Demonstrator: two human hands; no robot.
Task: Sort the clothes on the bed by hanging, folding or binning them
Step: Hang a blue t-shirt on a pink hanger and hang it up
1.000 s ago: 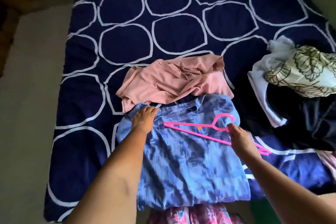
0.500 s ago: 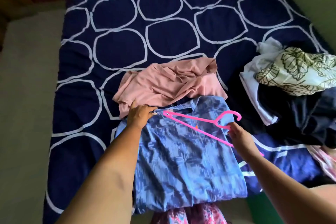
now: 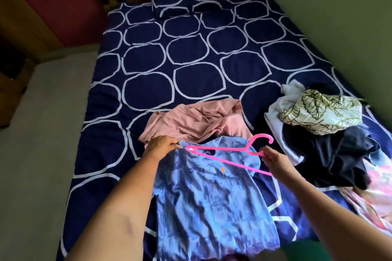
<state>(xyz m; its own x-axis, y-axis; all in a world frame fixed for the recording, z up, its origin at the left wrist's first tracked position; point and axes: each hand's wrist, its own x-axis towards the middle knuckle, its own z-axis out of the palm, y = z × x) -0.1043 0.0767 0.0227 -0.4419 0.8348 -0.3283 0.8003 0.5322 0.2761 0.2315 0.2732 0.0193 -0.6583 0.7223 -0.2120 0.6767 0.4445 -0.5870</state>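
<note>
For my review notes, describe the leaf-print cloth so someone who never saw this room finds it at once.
On the navy bed with white rings, look to the clothes heap near its right edge. The leaf-print cloth sits on top of it, above a white piece and dark garments. It alone is cream with outlined leaves.

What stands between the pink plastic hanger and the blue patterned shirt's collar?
Nothing visible. One tip of the pink plastic hanger lies at the collar of the blue patterned shirt, which the left hand grips; the right hand holds the hanger.
</note>
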